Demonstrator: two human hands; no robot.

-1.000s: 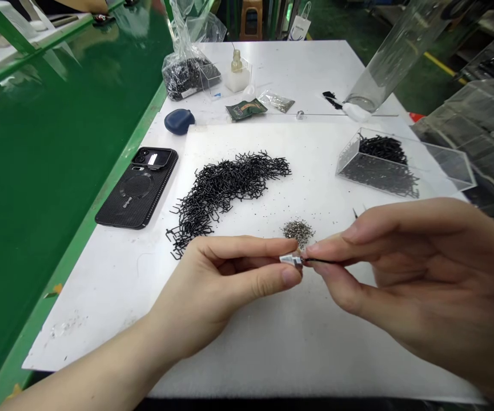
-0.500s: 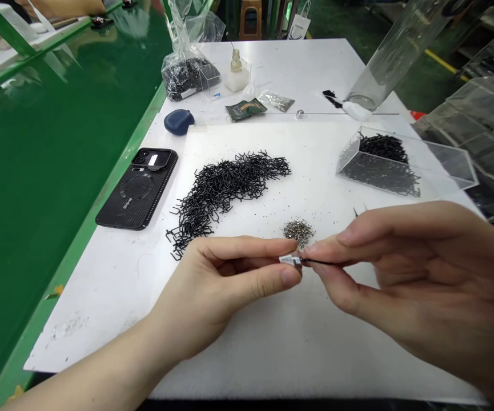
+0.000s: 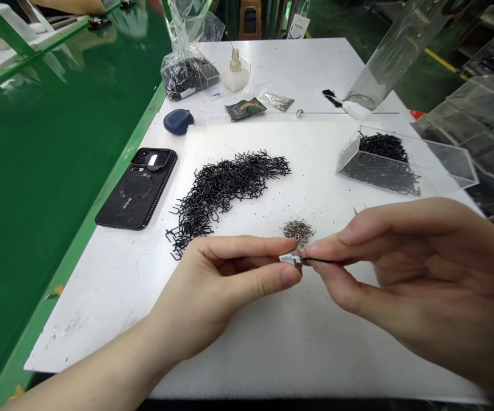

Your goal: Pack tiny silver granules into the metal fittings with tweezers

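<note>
No wording, brand or number is legible in this view. The black phone case (image 3: 137, 191) bears a small pale logo (image 3: 127, 203) on its lower back; its characters do not resolve. A plain white strip (image 3: 154, 160) sits on the camera cover (image 3: 164, 158). The green packet (image 3: 247, 109) carries printed marks, apparently lettering, too small to decipher. The white paper bag (image 3: 299, 27) at the far edge displays a line of unreadable print above a dark curved mark.

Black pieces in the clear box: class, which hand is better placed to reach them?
Probably the right hand: it is nearer the clear box, though it pinches a thin black piece.
</note>
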